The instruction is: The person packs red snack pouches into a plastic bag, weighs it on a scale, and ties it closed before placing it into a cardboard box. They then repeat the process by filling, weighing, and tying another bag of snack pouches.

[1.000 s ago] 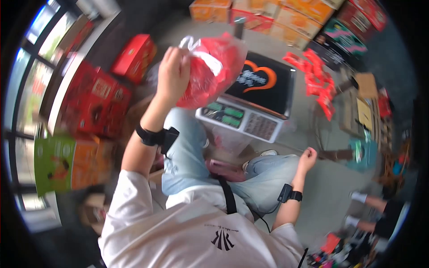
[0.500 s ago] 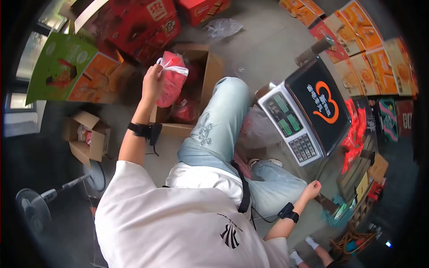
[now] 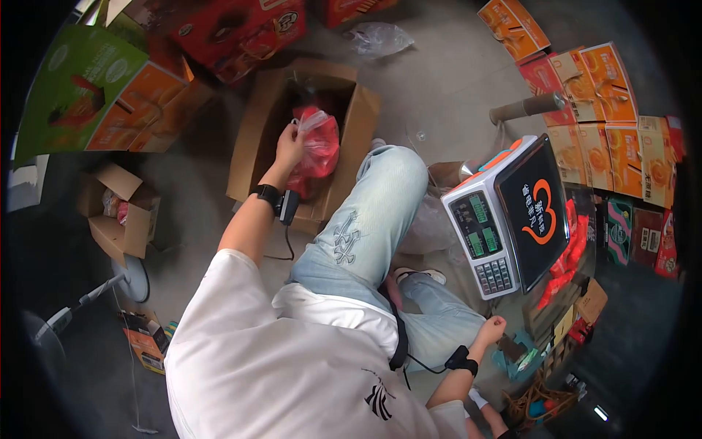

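My left hand is closed on the gathered top of a plastic bag with red contents. The bag hangs over the opening of a cardboard box, and more red bags partly show inside. What is in the bags I cannot make out. Beside my bent knee, my right hand is closed in a loose fist with nothing visible in it. A digital scale with a black plate and lit green displays stands to the right of my legs.
A small open carton and a fan stand on the left. Red gift boxes and a green carton are beyond. Orange cartons line the right. Red packets lie beside the scale. Another person's legs show below.
My left hand has moved right and down with the bag, from the box's left edge to over its opening. My right hand stays closed near the knee. The whole view has shifted.
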Available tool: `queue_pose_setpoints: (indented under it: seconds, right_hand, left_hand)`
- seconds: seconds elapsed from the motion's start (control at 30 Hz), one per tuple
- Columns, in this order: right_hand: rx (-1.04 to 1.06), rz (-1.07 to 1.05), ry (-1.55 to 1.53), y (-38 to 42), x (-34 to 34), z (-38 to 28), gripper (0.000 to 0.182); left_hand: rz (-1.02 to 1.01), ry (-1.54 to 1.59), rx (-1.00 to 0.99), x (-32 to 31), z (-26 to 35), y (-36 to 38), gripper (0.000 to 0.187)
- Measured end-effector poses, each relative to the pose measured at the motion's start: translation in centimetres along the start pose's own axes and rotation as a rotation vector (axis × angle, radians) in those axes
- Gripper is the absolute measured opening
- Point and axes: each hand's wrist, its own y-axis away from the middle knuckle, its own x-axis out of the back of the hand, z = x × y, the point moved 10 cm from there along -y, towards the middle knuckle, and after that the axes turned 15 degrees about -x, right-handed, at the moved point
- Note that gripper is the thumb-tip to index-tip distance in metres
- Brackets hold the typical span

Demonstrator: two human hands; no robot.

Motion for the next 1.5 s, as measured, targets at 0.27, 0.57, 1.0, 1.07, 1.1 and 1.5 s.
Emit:
queue_pose_setpoints:
  seconds: [0.27,0.57,1.0,1.07,1.1,1.5]
  right_hand:
    - [0.010,-0.028,0.030,0.2,-0.4,-1.2,0.017]
    - [0.119,-0.026,-0.297,11.8,-5.4,-11.3,0.044]
    - [0.591,-0.702,0.286,18.9,-23.8,-24.0,0.067]
    - [0.626,-0.667,0.323,18.0,-26.2,-23.4,0.058]
    - [0.673,-0.624,0.365,17.9,-27.7,-23.7,0.050]
    - [0.662,-0.908,-0.227,18.1,-3.1,-17.8,0.018]
  left_hand:
    - [-0.339,-0.241,0.387,-6.5,-16.5,3.8,0.026]
    - [-0.309,-0.109,0.376,-6.9,-15.7,6.3,0.027]
    - [-0.338,0.235,0.469,-4.4,-0.3,8.1,0.022]
    - [-0.365,0.305,0.394,-4.2,2.2,6.8,0.021]
    - [-0.384,0.297,0.316,-3.5,5.6,5.6,0.021]
    - [-1.029,0.359,-0.314,-9.9,37.2,10.5,0.022]
